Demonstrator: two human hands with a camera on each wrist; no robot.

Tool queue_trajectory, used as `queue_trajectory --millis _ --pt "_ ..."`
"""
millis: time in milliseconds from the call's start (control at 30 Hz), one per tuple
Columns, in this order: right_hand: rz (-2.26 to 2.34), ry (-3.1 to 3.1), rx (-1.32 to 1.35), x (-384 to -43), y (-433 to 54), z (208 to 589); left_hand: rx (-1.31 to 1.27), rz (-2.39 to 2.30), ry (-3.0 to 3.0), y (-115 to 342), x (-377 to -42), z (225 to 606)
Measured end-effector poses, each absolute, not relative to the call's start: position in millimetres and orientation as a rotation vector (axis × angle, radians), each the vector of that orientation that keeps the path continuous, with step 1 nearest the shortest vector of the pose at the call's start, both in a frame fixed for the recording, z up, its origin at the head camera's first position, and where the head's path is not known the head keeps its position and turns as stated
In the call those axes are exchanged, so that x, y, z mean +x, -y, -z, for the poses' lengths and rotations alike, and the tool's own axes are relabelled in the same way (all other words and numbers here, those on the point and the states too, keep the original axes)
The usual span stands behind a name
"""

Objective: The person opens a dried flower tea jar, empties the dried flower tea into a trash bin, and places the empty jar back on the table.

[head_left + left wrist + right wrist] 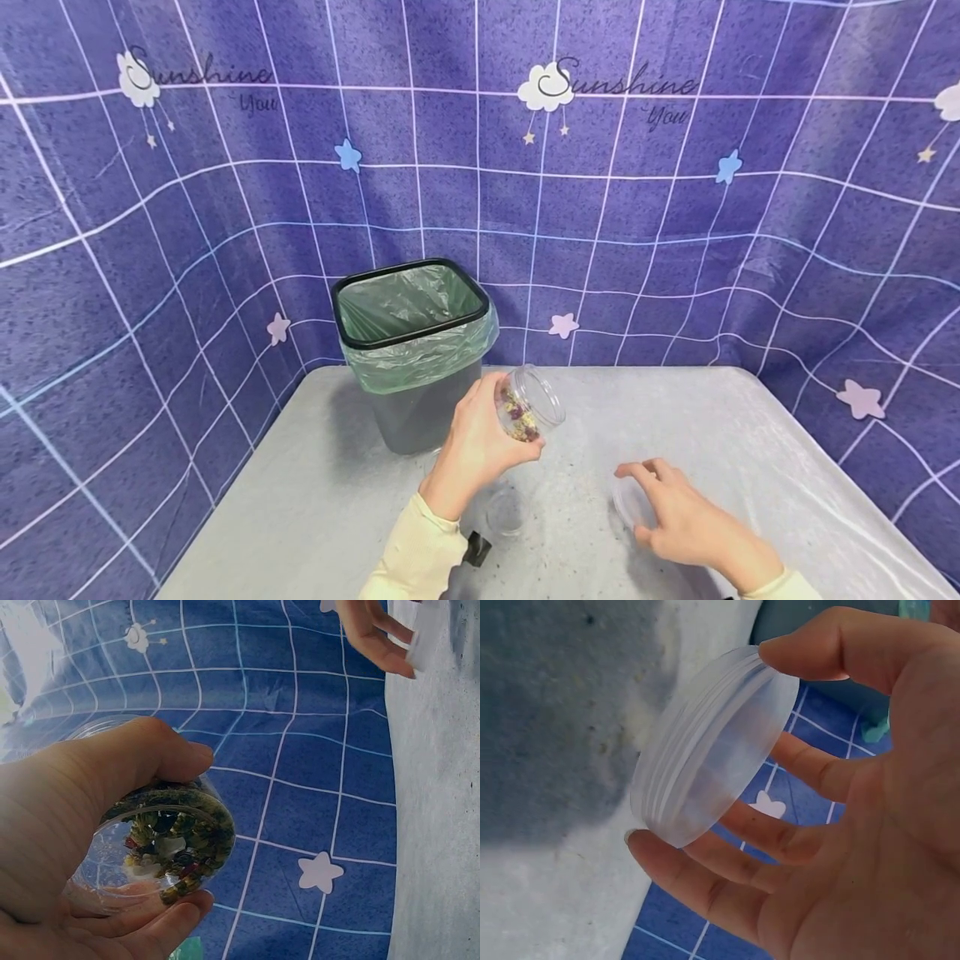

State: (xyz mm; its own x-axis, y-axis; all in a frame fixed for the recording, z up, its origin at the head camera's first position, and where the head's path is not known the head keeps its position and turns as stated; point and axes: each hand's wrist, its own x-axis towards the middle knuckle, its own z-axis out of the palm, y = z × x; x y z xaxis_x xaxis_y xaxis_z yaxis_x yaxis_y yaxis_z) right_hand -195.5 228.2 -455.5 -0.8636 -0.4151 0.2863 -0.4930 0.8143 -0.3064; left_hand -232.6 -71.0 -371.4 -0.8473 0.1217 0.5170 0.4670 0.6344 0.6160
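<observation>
My left hand (480, 442) grips a clear plastic jar (538, 397) above the table, its mouth tilted toward the right. Inside lie mixed dried bits (176, 847), yellowish, green and dark red, resembling dried flowers; the left wrist view shows them through the jar's base. Lower and to the right, my right hand (686, 517) holds a clear round screw lid (712, 757) by its rim, thumb on one side and fingertips on the other. The lid is tilted and apart from the jar. Between the hands, a faint clear round piece (505, 510) lies on the table.
A grey trash bin (427, 417) with a black rim and a green liner bag (420, 358) stands at the back left, close behind my left hand. Small crumbs dot the grey table (585, 542). A purple-blue grid curtain (600, 208) hangs around the table.
</observation>
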Motion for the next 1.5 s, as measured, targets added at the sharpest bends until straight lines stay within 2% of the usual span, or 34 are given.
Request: queue_trajectory --millis 600,1500 --pt "-0.508 2.959 0.611 -188.0 -224.1 473.7 -0.456 1.073 2.422 72.7 -231.4 367.3" --pt "-0.403 2.953 0.662 -187.8 -219.5 476.8 -0.416 1.094 2.388 78.7 -227.5 362.5"
